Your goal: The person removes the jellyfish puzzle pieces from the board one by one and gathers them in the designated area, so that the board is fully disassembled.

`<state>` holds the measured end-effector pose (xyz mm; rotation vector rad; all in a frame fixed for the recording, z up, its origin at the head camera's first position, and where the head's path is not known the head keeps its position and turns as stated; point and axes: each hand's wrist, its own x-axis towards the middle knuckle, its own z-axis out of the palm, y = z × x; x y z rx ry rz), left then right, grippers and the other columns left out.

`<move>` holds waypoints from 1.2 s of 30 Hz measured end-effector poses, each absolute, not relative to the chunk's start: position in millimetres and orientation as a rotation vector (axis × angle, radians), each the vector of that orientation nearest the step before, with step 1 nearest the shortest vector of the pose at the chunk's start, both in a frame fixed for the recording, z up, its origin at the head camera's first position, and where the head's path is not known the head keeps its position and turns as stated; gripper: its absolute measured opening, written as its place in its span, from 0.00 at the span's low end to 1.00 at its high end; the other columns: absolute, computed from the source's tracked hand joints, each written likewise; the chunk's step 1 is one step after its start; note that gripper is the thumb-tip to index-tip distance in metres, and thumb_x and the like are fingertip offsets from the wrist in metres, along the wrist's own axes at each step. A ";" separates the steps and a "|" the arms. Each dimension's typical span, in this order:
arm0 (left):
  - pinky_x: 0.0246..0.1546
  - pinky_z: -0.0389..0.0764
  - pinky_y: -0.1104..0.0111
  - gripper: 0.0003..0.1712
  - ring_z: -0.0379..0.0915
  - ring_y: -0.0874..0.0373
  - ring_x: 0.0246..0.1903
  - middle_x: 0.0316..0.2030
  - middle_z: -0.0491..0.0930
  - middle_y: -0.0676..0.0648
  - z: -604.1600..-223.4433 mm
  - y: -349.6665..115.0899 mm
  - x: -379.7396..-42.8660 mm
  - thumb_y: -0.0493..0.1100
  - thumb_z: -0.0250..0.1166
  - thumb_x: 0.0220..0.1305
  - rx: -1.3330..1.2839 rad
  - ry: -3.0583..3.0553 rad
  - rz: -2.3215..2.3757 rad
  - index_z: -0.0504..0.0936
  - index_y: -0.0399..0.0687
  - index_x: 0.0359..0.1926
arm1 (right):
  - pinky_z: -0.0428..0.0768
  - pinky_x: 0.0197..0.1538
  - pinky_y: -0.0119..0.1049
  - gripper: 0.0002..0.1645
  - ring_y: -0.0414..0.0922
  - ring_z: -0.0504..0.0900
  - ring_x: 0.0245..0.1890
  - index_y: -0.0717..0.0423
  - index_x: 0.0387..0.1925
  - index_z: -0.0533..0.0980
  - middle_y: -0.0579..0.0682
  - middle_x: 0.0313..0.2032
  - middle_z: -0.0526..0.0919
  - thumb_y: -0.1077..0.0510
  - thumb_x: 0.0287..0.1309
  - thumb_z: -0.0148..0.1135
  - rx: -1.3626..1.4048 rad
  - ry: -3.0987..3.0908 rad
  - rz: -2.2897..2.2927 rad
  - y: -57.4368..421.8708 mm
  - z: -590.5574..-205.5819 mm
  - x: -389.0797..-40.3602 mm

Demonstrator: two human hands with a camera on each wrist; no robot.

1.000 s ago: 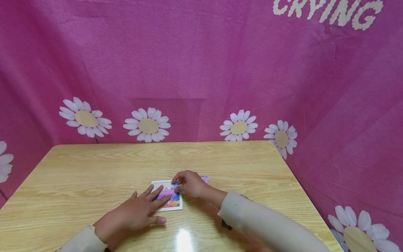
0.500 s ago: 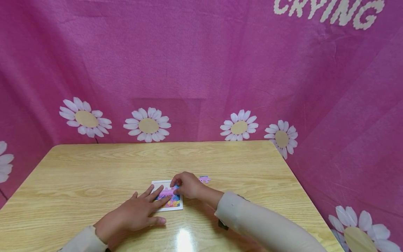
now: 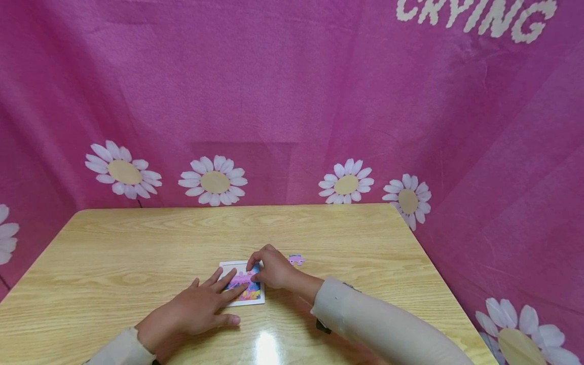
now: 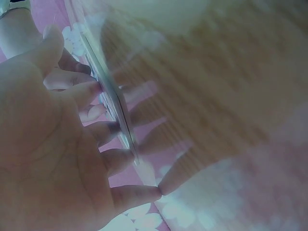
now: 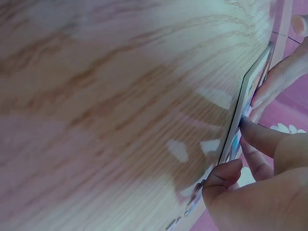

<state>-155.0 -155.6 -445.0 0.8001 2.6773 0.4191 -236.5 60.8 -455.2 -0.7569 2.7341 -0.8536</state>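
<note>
Shifted slightly left over the past second, a person's right hand (image 3: 274,269) leaves one loose puzzle piece (image 3: 296,260), pink with a knobbed edge, in full view on the counter (image 3: 150,243), just beyond the knuckles to the right. The left hand (image 3: 196,306) keeps its place, its straight fingers (image 3: 234,291) spread wide across one jigsaw picture (image 3: 253,293) and gripping nothing. The right fingers (image 3: 254,257) are bent, thumb and forefinger slightly apart at the picture's far right side; whether they pinch a piece cannot be told. The jigsaw, glossy in pink, blue and yellow, lies inside one thin, flat, rectangular white tray (image 3: 248,303) near the counter's near edge, with pale backing (image 3: 229,267) bare at its far left. The right wrist view shows dark-edged pieces (image 5: 194,198) beside the tray, too blurred to count. Two pale sleeves (image 3: 383,319) reach in over smooth, wavy-grained wood. Behind hangs creased magenta cloth (image 3: 274,76) printed with six white-petaled daisies (image 3: 215,181), two of them cut off, and cream lettering (image 3: 479,19), far right, reading "CRYING."
</note>
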 end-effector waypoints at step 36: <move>0.63 0.56 0.24 0.46 0.43 0.34 0.79 0.81 0.52 0.44 -442.0 -152.9 -153.4 0.75 0.57 0.66 0.761 2.675 0.401 0.64 0.65 0.79 | 0.75 0.43 0.35 0.13 0.41 0.76 0.35 0.50 0.44 0.80 0.47 0.33 0.83 0.63 0.61 0.73 -0.631 2.618 -1.035 60.2 -450.6 -238.7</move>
